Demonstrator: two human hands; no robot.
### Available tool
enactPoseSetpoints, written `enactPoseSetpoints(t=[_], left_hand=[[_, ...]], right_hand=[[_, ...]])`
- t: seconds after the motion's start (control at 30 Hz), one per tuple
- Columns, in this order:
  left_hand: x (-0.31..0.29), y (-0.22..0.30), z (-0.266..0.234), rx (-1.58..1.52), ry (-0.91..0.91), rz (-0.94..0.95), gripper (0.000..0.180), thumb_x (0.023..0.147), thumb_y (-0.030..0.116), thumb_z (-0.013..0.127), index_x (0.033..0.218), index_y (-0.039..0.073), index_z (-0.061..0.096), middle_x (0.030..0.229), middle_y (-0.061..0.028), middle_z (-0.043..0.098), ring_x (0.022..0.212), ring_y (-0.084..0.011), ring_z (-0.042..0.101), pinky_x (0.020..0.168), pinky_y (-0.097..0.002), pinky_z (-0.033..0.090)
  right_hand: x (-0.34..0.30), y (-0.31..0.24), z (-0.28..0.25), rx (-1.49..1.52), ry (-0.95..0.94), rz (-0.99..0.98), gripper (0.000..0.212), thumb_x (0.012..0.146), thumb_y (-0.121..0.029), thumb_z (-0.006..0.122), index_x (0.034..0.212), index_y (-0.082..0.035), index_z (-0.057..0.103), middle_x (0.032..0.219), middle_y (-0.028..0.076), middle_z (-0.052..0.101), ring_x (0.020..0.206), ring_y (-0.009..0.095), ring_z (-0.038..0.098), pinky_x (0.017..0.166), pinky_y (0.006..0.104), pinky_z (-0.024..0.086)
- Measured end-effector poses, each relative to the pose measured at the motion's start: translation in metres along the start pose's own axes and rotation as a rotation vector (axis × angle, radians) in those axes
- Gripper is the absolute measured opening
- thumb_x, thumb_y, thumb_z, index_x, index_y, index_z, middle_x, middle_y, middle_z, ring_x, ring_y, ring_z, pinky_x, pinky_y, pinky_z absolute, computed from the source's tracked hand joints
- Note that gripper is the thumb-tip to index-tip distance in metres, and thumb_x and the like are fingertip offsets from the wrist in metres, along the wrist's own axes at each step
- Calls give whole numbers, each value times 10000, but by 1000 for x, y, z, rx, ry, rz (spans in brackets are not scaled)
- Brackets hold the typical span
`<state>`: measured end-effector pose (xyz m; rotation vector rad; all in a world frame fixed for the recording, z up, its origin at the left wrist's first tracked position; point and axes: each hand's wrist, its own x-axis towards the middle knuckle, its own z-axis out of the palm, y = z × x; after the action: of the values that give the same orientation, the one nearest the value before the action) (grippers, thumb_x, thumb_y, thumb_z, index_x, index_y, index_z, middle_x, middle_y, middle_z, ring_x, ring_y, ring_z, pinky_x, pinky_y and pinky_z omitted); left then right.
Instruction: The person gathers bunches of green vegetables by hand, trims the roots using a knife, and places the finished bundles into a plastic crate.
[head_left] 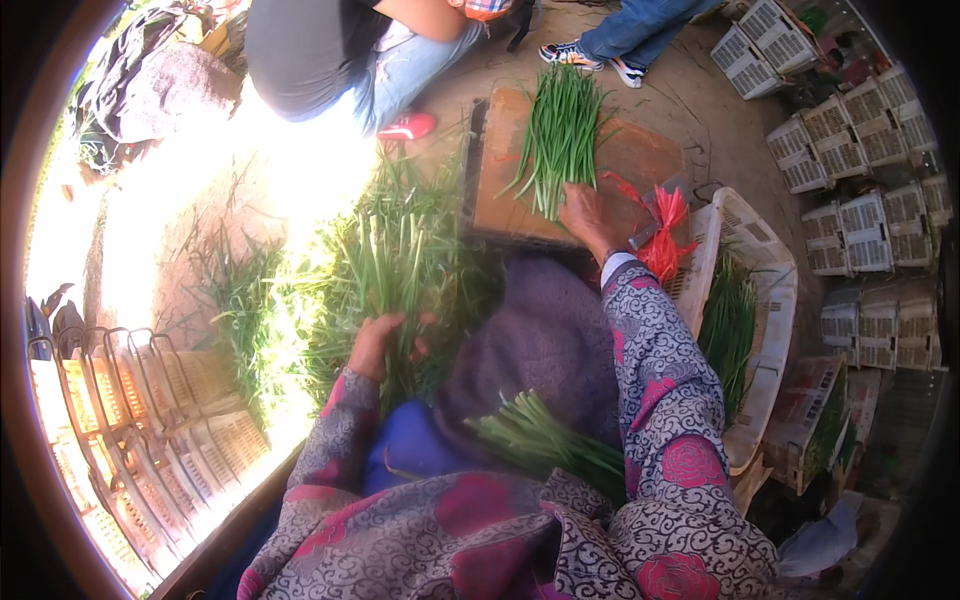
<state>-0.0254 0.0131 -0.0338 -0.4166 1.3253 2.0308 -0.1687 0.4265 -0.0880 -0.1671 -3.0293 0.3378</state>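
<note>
My left hand [372, 345] is closed round a loose bunch of green chives [398, 255], its pale stem ends pointing up and away from me. Beneath and around that bunch lies a heap of loose greens [320, 300]. On a brown board [645, 150], a neater bunch of chives [562, 125] rests with its stem ends towards me. My right hand [590, 217] grips it near those ends. Red plastic strips [662, 228] lie beside my right wrist. Across my lap, on a dark cloth [540, 340], rests another bunch of chives [545, 435].
To my right stands a white plastic crate [785, 290] with chives inside. Stacked crates [870, 225] line the far right. More crates [165, 420] catch bright sunlight at left. One person [315, 60] crouches beyond the heap; another person's legs [640, 35] show behind the board.
</note>
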Motion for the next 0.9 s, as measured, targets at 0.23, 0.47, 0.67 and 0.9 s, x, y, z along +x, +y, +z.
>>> enactPoseSetpoints(t=[0.23, 0.47, 0.67, 0.9], left_hand=[[-1, 3, -18, -40, 80, 41, 316, 915, 142, 624, 1152, -61, 679, 864, -112, 737, 576, -146, 640, 483, -275, 494], [-18, 30, -5, -164, 37, 180, 293, 899, 95, 668, 1146, -62, 669, 1026, -135, 755, 606, -155, 660, 480, -284, 506], [-28, 40, 7, -82, -23, 294, 325, 903, 83, 680, 1194, -57, 645, 1054, -149, 754, 653, -176, 691, 484, -290, 515], [-34, 38, 2, -196, -2, 339, 352, 860, -43, 682, 1209, -31, 636, 997, -146, 737, 762, -239, 727, 674, -341, 620]], right_hand=[[-9, -37, -58, 475, -217, 69, 209, 868, -191, 644, 911, -22, 758, 879, 195, 743, 859, 353, 732, 773, 439, 563], [-95, -178, -137, 576, -1131, -469, 474, 929, -291, 688, 1293, 8, 633, 1008, 112, 740, 893, 189, 695, 805, 339, 548], [-85, -244, -146, 1010, -550, -180, 418, 952, -324, 696, 1142, 48, 685, 923, 114, 723, 803, 183, 707, 666, 323, 551], [-111, -259, -87, 1183, -462, -43, 249, 940, -213, 727, 837, 1, 651, 734, 48, 663, 595, 128, 653, 473, 249, 464]])
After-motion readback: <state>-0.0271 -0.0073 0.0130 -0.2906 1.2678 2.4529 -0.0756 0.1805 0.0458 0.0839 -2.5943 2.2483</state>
